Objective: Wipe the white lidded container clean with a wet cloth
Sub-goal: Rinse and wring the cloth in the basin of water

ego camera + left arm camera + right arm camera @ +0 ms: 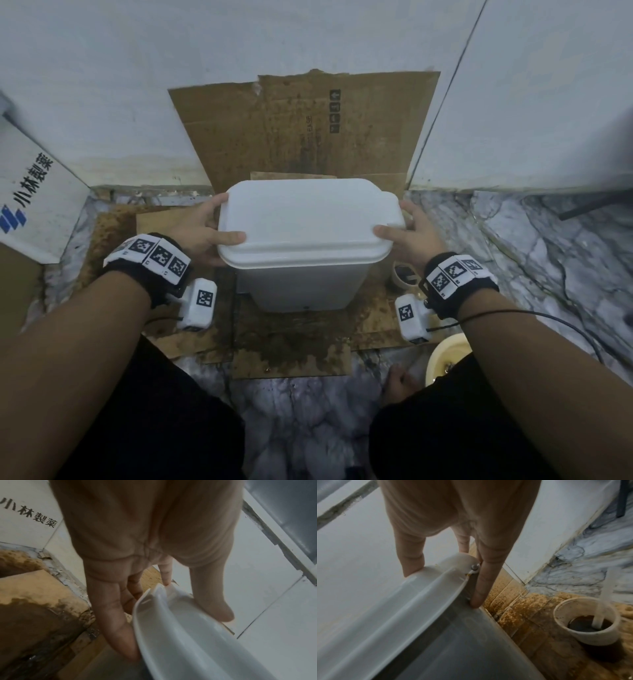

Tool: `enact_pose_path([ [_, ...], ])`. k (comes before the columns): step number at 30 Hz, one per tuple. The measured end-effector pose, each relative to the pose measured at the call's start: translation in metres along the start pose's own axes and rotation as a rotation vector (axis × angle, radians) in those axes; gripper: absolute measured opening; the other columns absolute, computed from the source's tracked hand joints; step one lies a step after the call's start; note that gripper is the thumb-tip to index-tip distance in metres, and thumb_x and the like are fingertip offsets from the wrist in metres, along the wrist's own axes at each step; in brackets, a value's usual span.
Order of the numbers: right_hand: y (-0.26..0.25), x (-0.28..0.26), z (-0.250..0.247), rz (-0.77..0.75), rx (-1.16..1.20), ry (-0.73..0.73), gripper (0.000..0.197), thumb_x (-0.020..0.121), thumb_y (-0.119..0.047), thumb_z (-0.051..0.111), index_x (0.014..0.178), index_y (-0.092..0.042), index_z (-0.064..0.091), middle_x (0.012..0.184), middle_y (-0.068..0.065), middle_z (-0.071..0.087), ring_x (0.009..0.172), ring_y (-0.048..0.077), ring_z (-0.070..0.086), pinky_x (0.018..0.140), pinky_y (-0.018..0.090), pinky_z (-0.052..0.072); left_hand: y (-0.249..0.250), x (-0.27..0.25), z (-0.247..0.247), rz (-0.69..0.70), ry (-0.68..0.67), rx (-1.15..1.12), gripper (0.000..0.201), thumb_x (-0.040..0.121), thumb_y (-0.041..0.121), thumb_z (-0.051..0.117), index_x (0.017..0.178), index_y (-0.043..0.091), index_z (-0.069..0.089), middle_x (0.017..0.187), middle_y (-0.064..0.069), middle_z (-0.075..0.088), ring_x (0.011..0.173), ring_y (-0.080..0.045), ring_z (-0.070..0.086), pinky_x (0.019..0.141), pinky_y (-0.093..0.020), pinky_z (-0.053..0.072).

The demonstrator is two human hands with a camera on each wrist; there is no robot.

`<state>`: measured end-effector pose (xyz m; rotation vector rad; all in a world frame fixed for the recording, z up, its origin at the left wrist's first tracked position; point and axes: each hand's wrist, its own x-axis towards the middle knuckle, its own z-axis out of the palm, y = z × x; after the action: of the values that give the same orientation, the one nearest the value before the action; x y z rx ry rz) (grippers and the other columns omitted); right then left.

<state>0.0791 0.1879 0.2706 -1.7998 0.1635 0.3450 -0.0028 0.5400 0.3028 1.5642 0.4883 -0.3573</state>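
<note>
Holding the container (308,240) by its lid rim, left hand (198,233) at 9 o'clock, right hand (416,236) at 3, each grip clamped thumb-over-top. It stands on stained cardboard (291,339) on the floor. No cloth visible. Advice: keep pressure even, keep it upright.

Grimy utility corner: stained cardboard (291,137) on marble floor (534,246).

A container (308,236) stands on cardboard (298,329) against the wall (171,85), hands (195,233) at either side, a cup (404,275) to its right.
</note>
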Motion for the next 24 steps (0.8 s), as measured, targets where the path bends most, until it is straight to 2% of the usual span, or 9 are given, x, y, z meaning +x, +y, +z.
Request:
enact_pose_path([
  [3, -0.001, -0.004, 0.0, -0.002, -0.01, -0.003, 0.093, 0.06, -0.038, 0.087, 0.14, -0.031, 0.041, 0.129, 0.002, 0.06, 0.109, 0.025, 0.064, 0.09, 0.051, 0.054, -0.003, 0.004, 0.0, -0.017, 0.009, -0.013, 0.079, 0.079, -0.005, 0.069, 0.136, 0.042, 0.041, 0.117, 0.001, 0.056, 0.1, -0.024, 0.057, 0.055, -0.039, 0.057],
  [6, -0.005, -0.007, 0.0, -0.011, -0.08, -0.026, 0.092, 0.062, -0.042, 0.085, 0.141, -0.03, 0.039, 0.131, 0.001, 0.058, 0.111, 0.024, 0.062, 0.094, 0.05, 0.052, -0.004, 0.003, 0.0, -0.024, 0.011, 0.007, 0.084, 0.078, -0.002, 0.071, 0.142, 0.04, 0.038, 0.121, 0.002, 0.056, 0.103, -0.025, 0.057, 0.062, -0.041, 0.056],
  [9, -0.019, -0.015, -0.005, -0.045, -0.213, -0.052, 0.074, 0.076, -0.032, 0.079, 0.139, -0.023, 0.041, 0.125, 0.001, 0.059, 0.107, 0.022, 0.06, 0.094, 0.046, 0.052, 0.004, -0.002, 0.004, 0.014, 0.057, 0.148, 0.079, 0.077, 0.002, 0.074, 0.141, 0.029, 0.038, 0.126, 0.004, 0.053, 0.115, -0.025, 0.053, 0.07, -0.036, 0.053],
  [10, -0.025, -0.017, -0.009, -0.055, -0.283, -0.073, 0.071, 0.079, -0.03, 0.077, 0.139, -0.021, 0.042, 0.123, 0.0, 0.058, 0.106, 0.021, 0.059, 0.095, 0.045, 0.051, 0.008, -0.003, 0.005, 0.023, 0.097, 0.2, 0.079, 0.077, 0.002, 0.075, 0.141, 0.026, 0.036, 0.129, 0.002, 0.051, 0.12, -0.025, 0.049, 0.074, -0.035, 0.052],
  [12, -0.038, -0.02, -0.019, -0.066, -0.43, -0.149, 0.069, 0.079, -0.032, 0.077, 0.138, -0.019, 0.045, 0.125, 0.0, 0.058, 0.111, 0.022, 0.058, 0.098, 0.045, 0.048, 0.015, -0.002, 0.006, 0.037, 0.171, 0.296, 0.094, 0.074, 0.005, 0.079, 0.15, 0.024, 0.027, 0.147, -0.005, 0.04, 0.133, -0.03, 0.04, 0.093, -0.045, 0.047],
  [14, -0.055, -0.026, -0.032, -0.068, -0.554, -0.207, 0.063, 0.08, -0.035, 0.076, 0.136, -0.023, 0.049, 0.122, -0.001, 0.06, 0.111, 0.023, 0.059, 0.097, 0.042, 0.048, 0.027, -0.008, 0.013, 0.091, 0.24, 0.425, 0.097, 0.074, 0.012, 0.081, 0.151, 0.023, 0.024, 0.153, -0.009, 0.033, 0.138, -0.033, 0.035, 0.105, -0.05, 0.039],
  [18, -0.089, -0.042, -0.068, -0.051, -0.628, -0.155, 0.067, 0.079, -0.037, 0.076, 0.137, -0.023, 0.047, 0.125, 0.005, 0.057, 0.107, 0.026, 0.059, 0.085, 0.044, 0.056, 0.057, -0.019, 0.042, 0.252, 0.392, 0.626, 0.074, 0.078, 0.033, 0.076, 0.142, 0.03, 0.039, 0.145, -0.014, 0.042, 0.128, -0.033, 0.046, 0.105, -0.047, 0.041],
  [21, -0.107, -0.059, -0.106, -0.069, -0.638, -0.092, 0.062, 0.078, -0.04, 0.077, 0.132, -0.025, 0.05, 0.116, 0.006, 0.062, 0.099, 0.024, 0.063, 0.082, 0.045, 0.058, 0.085, -0.034, 0.086, 0.418, 0.292, 0.676, 0.056, 0.084, 0.032, 0.071, 0.135, 0.027, 0.049, 0.133, -0.007, 0.054, 0.12, -0.026, 0.053, 0.101, -0.041, 0.043],
  [24, -0.112, -0.077, -0.148, -0.053, -0.65, -0.058, 0.056, 0.081, -0.04, 0.074, 0.13, -0.026, 0.052, 0.111, 0.003, 0.064, 0.094, 0.02, 0.065, 0.081, 0.044, 0.059, 0.106, -0.042, 0.138, 0.481, 0.132, 0.688, 0.046, 0.086, 0.031, 0.068, 0.129, 0.027, 0.053, 0.112, 0.002, 0.061, 0.102, -0.021, 0.061, 0.092, -0.039, 0.05],
])
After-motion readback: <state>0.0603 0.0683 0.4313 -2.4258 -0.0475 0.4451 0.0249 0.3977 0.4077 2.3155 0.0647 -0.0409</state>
